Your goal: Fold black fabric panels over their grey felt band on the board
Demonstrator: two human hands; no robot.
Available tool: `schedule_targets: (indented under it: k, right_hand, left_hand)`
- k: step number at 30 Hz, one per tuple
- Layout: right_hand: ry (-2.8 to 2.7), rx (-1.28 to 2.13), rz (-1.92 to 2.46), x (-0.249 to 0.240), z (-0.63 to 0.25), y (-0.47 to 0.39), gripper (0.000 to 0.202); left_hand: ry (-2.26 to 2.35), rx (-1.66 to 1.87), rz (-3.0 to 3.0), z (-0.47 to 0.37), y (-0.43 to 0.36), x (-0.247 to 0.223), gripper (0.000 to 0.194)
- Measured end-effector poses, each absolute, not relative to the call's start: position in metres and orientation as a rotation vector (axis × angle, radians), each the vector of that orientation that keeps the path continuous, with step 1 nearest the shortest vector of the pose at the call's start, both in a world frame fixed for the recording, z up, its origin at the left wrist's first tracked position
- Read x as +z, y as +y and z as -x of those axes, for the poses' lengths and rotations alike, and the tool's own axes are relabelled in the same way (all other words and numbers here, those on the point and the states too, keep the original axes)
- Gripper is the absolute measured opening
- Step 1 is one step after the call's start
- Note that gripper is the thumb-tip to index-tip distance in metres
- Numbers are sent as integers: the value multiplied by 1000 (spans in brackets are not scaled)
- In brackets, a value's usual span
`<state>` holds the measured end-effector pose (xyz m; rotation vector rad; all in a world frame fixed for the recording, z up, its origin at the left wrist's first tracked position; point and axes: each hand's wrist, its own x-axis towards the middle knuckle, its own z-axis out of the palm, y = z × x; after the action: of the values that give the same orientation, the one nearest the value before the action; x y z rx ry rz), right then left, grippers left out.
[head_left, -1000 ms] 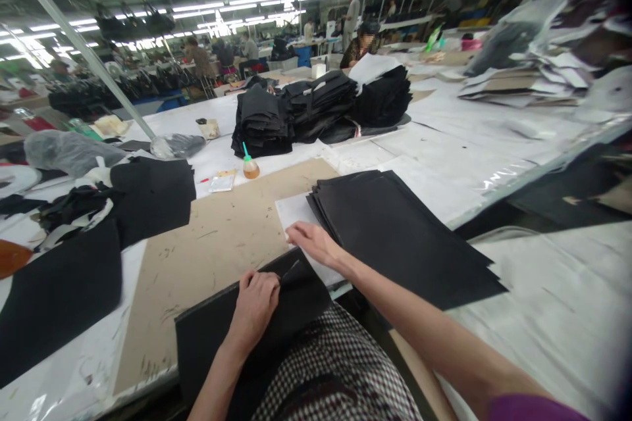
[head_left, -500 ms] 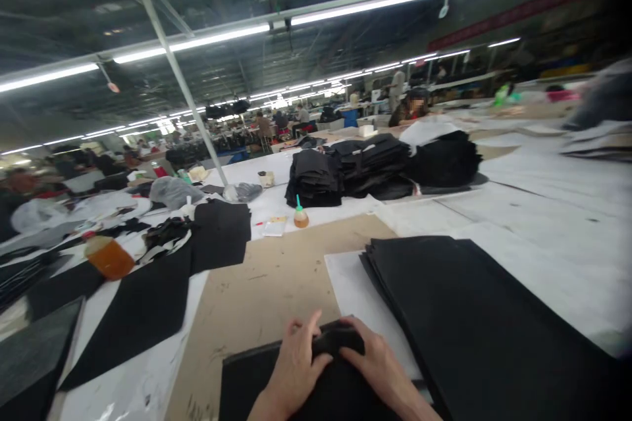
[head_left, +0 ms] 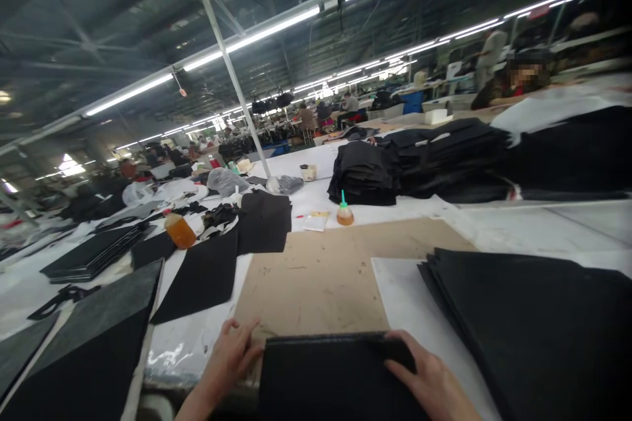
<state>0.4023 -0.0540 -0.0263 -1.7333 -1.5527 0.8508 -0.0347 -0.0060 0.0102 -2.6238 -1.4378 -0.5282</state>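
Note:
A flat black fabric panel (head_left: 326, 375) lies in front of me, partly on the tan board (head_left: 306, 289), its far edge straight. My right hand (head_left: 427, 371) grips its far right corner, thumb on top and fingers over the far edge. Beside the panel's left edge is my left hand (head_left: 232, 355), its fingers apart and holding nothing; whether the fingertips touch the panel I cannot tell. To the right, a stack of larger black panels (head_left: 533, 316) rests on white paper (head_left: 405, 283).
Beyond the board stand a small glue bottle (head_left: 345, 214) with a green nozzle and piles of black pieces (head_left: 365, 171). An amber bottle (head_left: 180, 230) stands at left among black panels (head_left: 202, 276). A slanted pole (head_left: 237, 85) rises behind. Across the table, a person (head_left: 523, 79) sits.
My hands have moved apart: the left went left off the panel, the right stays at its far edge. The bent-up far edge now lies straight. My view has turned left.

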Motion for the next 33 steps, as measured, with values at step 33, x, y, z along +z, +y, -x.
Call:
schedule_targets:
  k: [33]
  right_hand:
    - [-2173,619,1530,12,-453,-24,18]
  left_hand:
    - [-1387,-611,3154,-191,5,-8,24]
